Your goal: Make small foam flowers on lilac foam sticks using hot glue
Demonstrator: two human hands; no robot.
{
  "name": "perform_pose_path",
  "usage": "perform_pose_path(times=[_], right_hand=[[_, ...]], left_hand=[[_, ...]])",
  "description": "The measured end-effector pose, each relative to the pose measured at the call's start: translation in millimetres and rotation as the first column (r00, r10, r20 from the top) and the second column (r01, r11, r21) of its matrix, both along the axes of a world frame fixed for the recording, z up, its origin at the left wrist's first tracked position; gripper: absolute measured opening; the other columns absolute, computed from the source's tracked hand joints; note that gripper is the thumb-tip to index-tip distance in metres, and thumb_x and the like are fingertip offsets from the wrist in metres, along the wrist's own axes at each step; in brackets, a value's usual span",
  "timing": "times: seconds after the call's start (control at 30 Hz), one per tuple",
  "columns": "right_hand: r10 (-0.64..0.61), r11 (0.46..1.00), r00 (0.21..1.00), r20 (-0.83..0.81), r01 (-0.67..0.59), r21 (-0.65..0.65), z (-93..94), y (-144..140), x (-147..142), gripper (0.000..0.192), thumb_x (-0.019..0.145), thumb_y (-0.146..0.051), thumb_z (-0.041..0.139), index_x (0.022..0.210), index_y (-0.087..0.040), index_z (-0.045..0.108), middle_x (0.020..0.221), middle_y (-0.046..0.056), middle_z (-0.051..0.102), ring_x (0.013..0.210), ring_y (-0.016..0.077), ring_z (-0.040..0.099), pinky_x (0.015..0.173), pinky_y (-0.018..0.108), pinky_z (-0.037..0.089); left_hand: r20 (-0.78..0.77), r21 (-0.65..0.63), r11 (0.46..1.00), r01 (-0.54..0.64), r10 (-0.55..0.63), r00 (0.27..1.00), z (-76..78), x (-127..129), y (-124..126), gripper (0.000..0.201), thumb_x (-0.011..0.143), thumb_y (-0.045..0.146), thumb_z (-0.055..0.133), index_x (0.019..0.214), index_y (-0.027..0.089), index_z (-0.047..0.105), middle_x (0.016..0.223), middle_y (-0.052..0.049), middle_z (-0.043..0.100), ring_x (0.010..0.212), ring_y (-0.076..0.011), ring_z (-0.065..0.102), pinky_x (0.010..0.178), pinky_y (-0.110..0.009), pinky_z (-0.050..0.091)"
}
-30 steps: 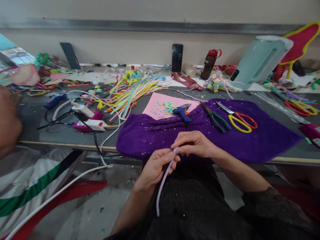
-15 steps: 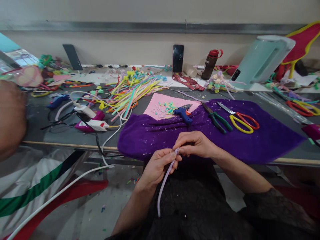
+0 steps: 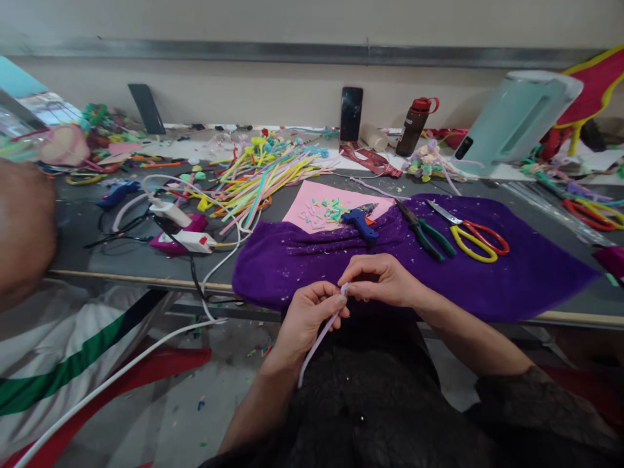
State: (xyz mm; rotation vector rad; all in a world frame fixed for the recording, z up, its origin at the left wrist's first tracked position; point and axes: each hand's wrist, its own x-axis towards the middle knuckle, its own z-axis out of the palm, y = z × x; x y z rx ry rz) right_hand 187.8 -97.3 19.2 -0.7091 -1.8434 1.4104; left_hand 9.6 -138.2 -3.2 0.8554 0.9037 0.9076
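A lilac pipe cleaner (image 3: 316, 348) hangs from my fingers, its long tail slanting down over my lap. My left hand (image 3: 312, 315) pinches it just below its top end. At that upper end, the thumb and forefinger of my right hand (image 3: 377, 279) close on the tip, which looks bent or folded. Both hands meet in front of the table edge, close to the purple cloth (image 3: 312, 266). On the cloth lie a blue glue gun (image 3: 359, 224), green-handled pliers (image 3: 429, 234) and scissors (image 3: 472, 237) with red and yellow handles.
Pink paper (image 3: 302, 201) carries small cut bits. Behind it spreads a pile of coloured pipe cleaners (image 3: 273, 169). A phone (image 3: 351, 114) and a bottle (image 3: 413, 127) stand near the wall. Power adapters (image 3: 182, 234) trail cables at left, beside another person's arm (image 3: 24, 227).
The pipe cleaner's free tail has swung left and up. Both hands keep their pinch at its top end. The view has shifted slightly.
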Motion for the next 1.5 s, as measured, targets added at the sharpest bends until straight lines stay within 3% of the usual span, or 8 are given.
perform_pose_path(times=[0.2, 0.5, 0.7, 0.9, 1.27, 1.33, 1.43, 1.5], right_hand=[[0.058, 0.989, 0.992, -0.109, -0.072, -0.131, -3.3, 2.3, 4.5, 0.04, 0.072, -0.022, 0.068, 0.11, -0.016, 0.059, 0.078, 0.0, 0.06, 0.058, 0.0052, 0.053, 0.048, 0.015, 0.045], [0.156, 0.988, 0.986, -0.053, -0.157, -0.012, -5.7, 4.5, 6.9, 0.029, 0.075, -0.024, 0.065, 0.103, -0.016, 0.063, 0.079, 0.0, 0.057, 0.058, 0.0047, 0.051, 0.05, 0.015, 0.043], [0.127, 0.989, 0.99, 0.054, -0.131, 0.073, -5.1, 3.4, 7.3, 0.025, 0.078, -0.029, 0.061, 0.098, -0.014, 0.064, 0.074, 0.0, 0.055, 0.056, 0.0056, 0.05, 0.048, 0.016, 0.041], [0.091, 0.964, 0.988, 0.124, -0.118, 0.238, 0.0, 4.4, 6.7, 0.019, 0.078, -0.025, 0.061, 0.093, -0.014, 0.065, 0.076, 0.002, 0.06, 0.067, 0.0092, 0.054, 0.061, 0.021, 0.043], [0.067, 0.946, 0.982, 0.176, -0.119, 0.3, -0.5, 4.9, 5.7, 0.013, 0.079, -0.023, 0.059, 0.086, -0.014, 0.065, 0.077, 0.003, 0.062, 0.069, 0.0104, 0.057, 0.063, 0.022, 0.044], [0.074, 0.959, 0.983, 0.169, -0.117, 0.258, -0.6, 3.6, 6.1, 0.019, 0.078, -0.024, 0.06, 0.094, -0.015, 0.064, 0.079, 0.002, 0.062, 0.07, 0.0103, 0.057, 0.063, 0.022, 0.045], [0.1, 0.981, 0.98, 0.172, -0.126, 0.15, 0.3, -0.5, 7.6, 0.05, 0.072, -0.028, 0.067, 0.119, -0.017, 0.051, 0.085, 0.002, 0.063, 0.067, 0.0093, 0.058, 0.059, 0.02, 0.047], [0.071, 0.987, 0.98, 0.183, -0.096, 0.132, 1.0, -4.0, 8.2, 0.06, 0.069, -0.029, 0.07, 0.124, -0.018, 0.046, 0.086, 0.002, 0.062, 0.063, 0.0083, 0.057, 0.055, 0.019, 0.046]], left_hand=[[0.047, -0.041, 0.998, 0.045, -0.043, 0.998, -4.0, -1.9, 1.3, 0.019, 0.072, 0.03, 0.064, 0.07, 0.013, 0.058, 0.052, 0.001, 0.061, 0.035, -0.0043, 0.048, 0.034, -0.014, 0.031], [-0.004, -0.034, 0.997, 0.071, -0.072, 0.997, -4.6, 0.5, -0.3, 0.022, 0.07, 0.031, 0.067, 0.068, 0.014, 0.055, 0.051, 0.002, 0.059, 0.035, -0.0039, 0.046, 0.036, -0.014, 0.03], [-0.017, -0.018, 0.997, 0.074, -0.074, 0.997, -4.6, 0.4, 0.1, 0.024, 0.069, 0.032, 0.067, 0.063, 0.014, 0.052, 0.049, 0.002, 0.057, 0.035, -0.0031, 0.044, 0.035, -0.014, 0.028], [-0.012, -0.014, 0.996, 0.084, -0.084, 0.996, -6.4, 0.0, 0.5, 0.024, 0.071, 0.031, 0.066, 0.064, 0.014, 0.052, 0.05, 0.002, 0.057, 0.035, -0.003, 0.044, 0.035, -0.014, 0.029], [0.002, -0.028, 0.996, 0.085, -0.085, 0.996, -8.1, 1.2, 0.8, 0.023, 0.07, 0.033, 0.066, 0.065, 0.014, 0.053, 0.049, 0.002, 0.057, 0.034, -0.0031, 0.043, 0.035, -0.014, 0.028], [0.003, -0.025, 0.998, 0.066, -0.066, 0.998, -8.7, 1.2, 0.6, 0.022, 0.069, 0.032, 0.066, 0.066, 0.014, 0.054, 0.05, 0.002, 0.057, 0.035, -0.0034, 0.044, 0.035, -0.014, 0.028], [0.002, -0.014, 0.999, 0.036, -0.036, 0.999, -8.9, -1.1, -0.1, 0.021, 0.07, 0.033, 0.066, 0.069, 0.014, 0.057, 0.051, 0.002, 0.058, 0.037, -0.0038, 0.045, 0.038, -0.015, 0.032], [0.014, 0.0, 1.0, 0.027, -0.027, 1.0, -8.6, -4.0, -0.7, 0.022, 0.071, 0.034, 0.065, 0.071, 0.013, 0.059, 0.051, 0.001, 0.057, 0.039, -0.0049, 0.046, 0.041, -0.016, 0.034]])
